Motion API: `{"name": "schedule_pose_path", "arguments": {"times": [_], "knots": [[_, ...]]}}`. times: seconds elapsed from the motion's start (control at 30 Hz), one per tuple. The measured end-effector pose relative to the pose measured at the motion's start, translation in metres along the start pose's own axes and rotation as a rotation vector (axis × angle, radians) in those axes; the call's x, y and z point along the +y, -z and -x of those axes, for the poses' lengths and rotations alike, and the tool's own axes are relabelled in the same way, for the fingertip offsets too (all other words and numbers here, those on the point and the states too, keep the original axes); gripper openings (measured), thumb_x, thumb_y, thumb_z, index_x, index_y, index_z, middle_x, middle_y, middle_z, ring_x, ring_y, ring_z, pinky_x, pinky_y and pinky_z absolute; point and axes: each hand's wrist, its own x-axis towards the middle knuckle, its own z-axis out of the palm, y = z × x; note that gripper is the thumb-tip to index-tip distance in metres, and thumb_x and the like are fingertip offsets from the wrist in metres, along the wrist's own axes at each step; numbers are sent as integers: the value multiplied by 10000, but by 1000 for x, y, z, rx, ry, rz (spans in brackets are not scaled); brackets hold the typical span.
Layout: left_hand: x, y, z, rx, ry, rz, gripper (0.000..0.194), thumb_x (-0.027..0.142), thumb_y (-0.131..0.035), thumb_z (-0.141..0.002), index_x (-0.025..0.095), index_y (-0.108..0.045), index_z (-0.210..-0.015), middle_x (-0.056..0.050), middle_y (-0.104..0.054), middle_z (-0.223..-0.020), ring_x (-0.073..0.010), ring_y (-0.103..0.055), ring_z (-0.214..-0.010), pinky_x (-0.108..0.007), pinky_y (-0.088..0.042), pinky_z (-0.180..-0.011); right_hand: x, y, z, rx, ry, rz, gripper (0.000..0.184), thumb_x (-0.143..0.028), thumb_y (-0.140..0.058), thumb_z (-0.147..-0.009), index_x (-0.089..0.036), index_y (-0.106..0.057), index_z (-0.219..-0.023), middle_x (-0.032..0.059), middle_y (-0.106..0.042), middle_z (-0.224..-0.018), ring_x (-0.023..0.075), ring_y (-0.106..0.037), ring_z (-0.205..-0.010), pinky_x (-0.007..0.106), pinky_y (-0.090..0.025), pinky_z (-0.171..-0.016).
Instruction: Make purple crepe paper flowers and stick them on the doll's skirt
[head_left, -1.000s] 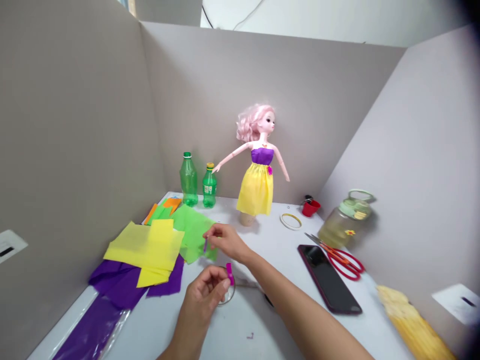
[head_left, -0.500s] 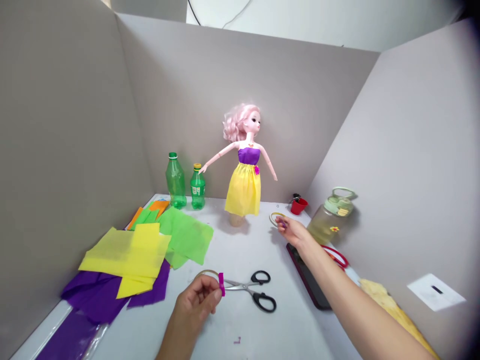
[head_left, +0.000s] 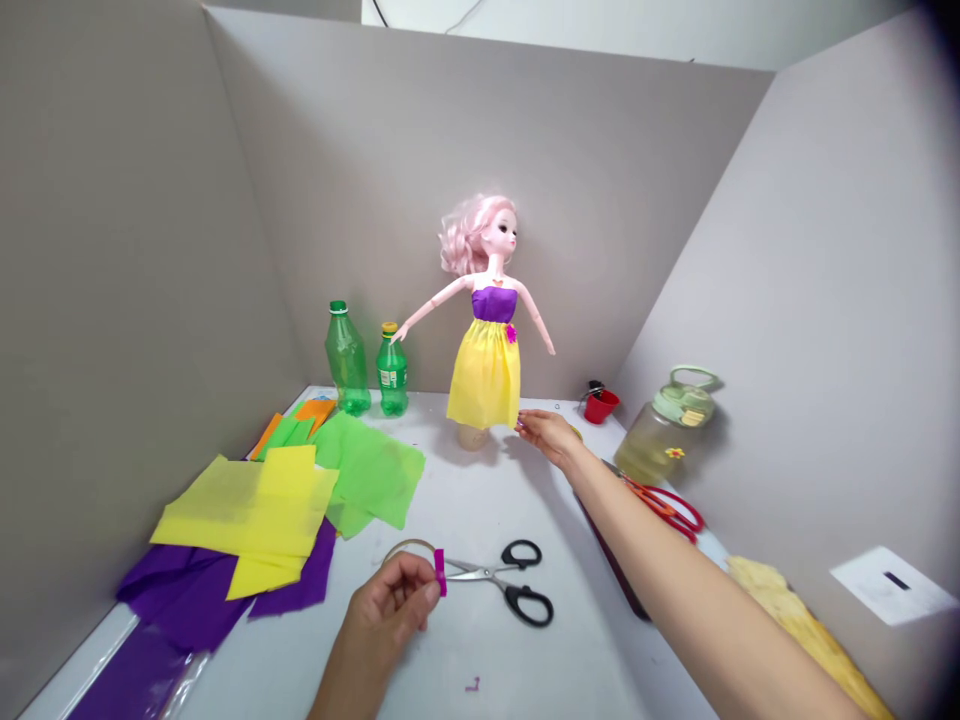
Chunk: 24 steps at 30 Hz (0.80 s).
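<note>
My left hand point(head_left: 390, 612) is low in the middle, closed in a pinch on a thin hoop point(head_left: 409, 547) with a magenta strip point(head_left: 440, 573) wrapped on it. My right hand point(head_left: 547, 433) reaches far forward, fingers held together, their tips at the hem of the yellow skirt of a pink-haired doll point(head_left: 487, 330). The doll stands upright at the back in a purple top. I cannot see whether the right fingers hold anything. Black scissors point(head_left: 519, 592) lie just right of the left hand.
Yellow point(head_left: 247, 500), green point(head_left: 371, 470), purple point(head_left: 202, 590) and orange point(head_left: 315, 410) paper sheets lie at the left. Two green bottles point(head_left: 347, 345) stand at the back. A red cup point(head_left: 600, 405), a lidded jar point(head_left: 667, 430) and red scissors point(head_left: 671, 507) are at the right. Cardboard walls enclose three sides.
My right hand swung from the green paper across to the right by the tape ring, then back left to the doll's skirt hem. The black scissors came into view. My left hand barely moved.
</note>
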Motion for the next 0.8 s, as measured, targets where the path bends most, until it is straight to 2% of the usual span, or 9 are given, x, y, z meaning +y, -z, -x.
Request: {"name": "schedule_pose_path", "arguments": {"times": [0.1, 0.27, 0.43, 0.53, 0.63, 0.7, 0.8], "knots": [[2, 1, 1, -3, 11, -4, 297, 453, -766, -666, 188, -644, -721, 9, -551, -649, -130, -470, -602, -235, -420, -604, 3, 1, 4, 48, 1, 72, 270, -299, -595, -942, -148, -596, -1166, 80, -630, -1143, 195, -645, -938, 379, -564, -792], [-1, 0, 1, -42, 13, 5, 264, 422, -751, -686, 189, -628, -710, 21, -520, -647, -121, -443, -596, -235, -392, -608, 1, 14, 9, 184, 37, 150, 278, -303, -594, -943, -149, -590, -1175, 79, -628, -1145, 196, -645, -939, 382, -564, -792], [-3, 1, -4, -97, 28, 19, 298, 414, -776, -656, 170, -611, -702, 19, -518, -641, -117, -433, -595, -236, -360, -606, -7, 18, 30, 248, 139, 161, 215, -305, -587, -946, -139, -612, -1080, 48, -649, -1009, 148, -639, -797, 310, -557, -691], [4, 1, -1, -142, 84, 83, 259, 378, -752, -702, 176, -591, -719, 19, -514, -685, -116, -443, -623, -235, -372, -642, -6, 11, 69, 189, 192, 161, 186, -310, -689, -843, -131, -636, -849, 6, -637, -758, 90, -547, -565, 218, -453, -524], [11, 0, 6, -199, 141, 175, 234, 355, -731, -741, 182, -573, -744, 25, -486, -723, -114, -457, -672, -227, -381, -689, 5, -2, 130, 32, 196, 180, 243, -363, -772, -702, -154, -649, -710, -4, -619, -621, 87, -469, -479, 222, -364, -468], [12, -2, 10, -232, 162, 197, 232, 357, -732, -742, 181, -583, -763, 29, -476, -719, -112, -456, -672, -222, -375, -689, 16, -12, 174, -75, 163, 198, 259, -391, -782, -674, -161, -664, -684, 1, -613, -590, 99, -454, -475, 234, -351, -471], [11, -6, 13, -247, 151, 170, 230, 356, -737, -734, 174, -600, -766, 26, -484, -718, -108, -443, -656, -225, -372, -691, 35, -27, 227, -280, 48, 206, 259, -426, -729, -732, -179, -662, -701, -20, -564, -571, 103, -438, -484, 236, -334, -484]]}}
